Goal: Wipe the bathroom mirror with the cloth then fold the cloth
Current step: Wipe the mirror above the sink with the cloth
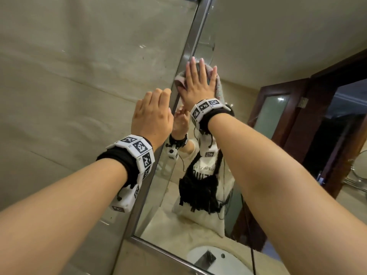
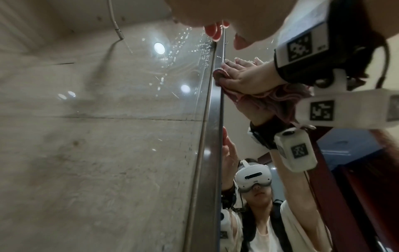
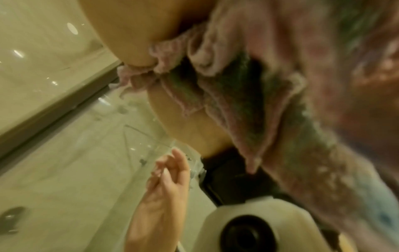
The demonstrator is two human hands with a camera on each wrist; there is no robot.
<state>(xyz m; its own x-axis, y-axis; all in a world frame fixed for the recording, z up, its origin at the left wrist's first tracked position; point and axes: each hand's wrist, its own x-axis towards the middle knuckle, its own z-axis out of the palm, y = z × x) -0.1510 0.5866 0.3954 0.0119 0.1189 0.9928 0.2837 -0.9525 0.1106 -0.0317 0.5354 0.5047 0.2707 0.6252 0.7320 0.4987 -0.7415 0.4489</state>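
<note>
A pink cloth (image 1: 219, 84) lies flat against the mirror (image 1: 258, 46), close to its metal frame (image 1: 189, 44) on the left side. My right hand (image 1: 198, 80) presses on the cloth with straight, spread fingers. From the left wrist, the same cloth (image 2: 278, 100) bunches under the right hand (image 2: 248, 76). The right wrist view is blurred and filled with folds of cloth (image 3: 237, 85). My left hand (image 1: 154, 114) rests at the frame's edge with loosely curled fingers; its fingertips (image 2: 213, 32) touch the frame and hold nothing.
A beige tiled wall (image 1: 79, 76) borders the mirror on the left, with water droplets (image 2: 183, 42) near the frame. The mirror reflects a white sink (image 1: 218, 261), a dark wooden door (image 1: 278, 116) and the person. The frame's bottom rail (image 1: 168, 255) runs low.
</note>
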